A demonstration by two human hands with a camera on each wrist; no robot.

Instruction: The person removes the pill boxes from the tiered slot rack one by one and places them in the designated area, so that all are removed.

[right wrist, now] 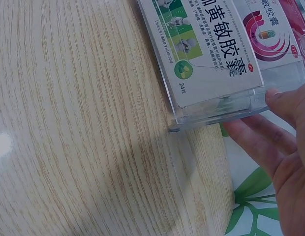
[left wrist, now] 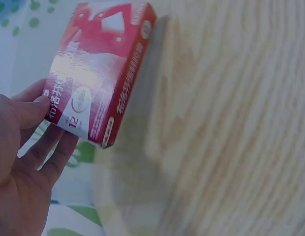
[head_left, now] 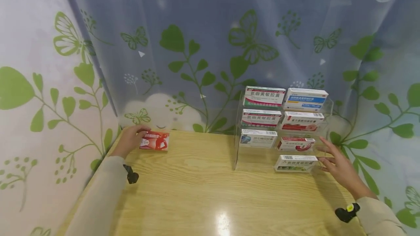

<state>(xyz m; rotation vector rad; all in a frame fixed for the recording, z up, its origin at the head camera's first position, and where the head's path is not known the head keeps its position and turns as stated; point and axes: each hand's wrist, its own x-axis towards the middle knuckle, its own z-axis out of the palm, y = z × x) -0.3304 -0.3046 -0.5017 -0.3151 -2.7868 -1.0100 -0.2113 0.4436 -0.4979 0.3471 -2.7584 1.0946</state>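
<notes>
My left hand (head_left: 131,139) lies at the table's far left corner and grips the near end of a red medicine box (head_left: 154,140). In the left wrist view the thumb presses the end of the red box (left wrist: 101,69), with the left hand's (left wrist: 44,132) fingers behind it. My right hand (head_left: 338,163) is open, its straight fingers touching the right side of a clear acrylic rack (head_left: 237,156). The right wrist view shows the fingers (right wrist: 260,142) against the rack's bottom corner (right wrist: 216,110), beside a white and green box (right wrist: 211,54).
The rack holds several medicine boxes on stepped tiers, with a pink and white box (right wrist: 275,29) above the lowest one. The wooden table (head_left: 197,192) is enclosed by leaf-patterned curtains (head_left: 197,46) at the back and both sides.
</notes>
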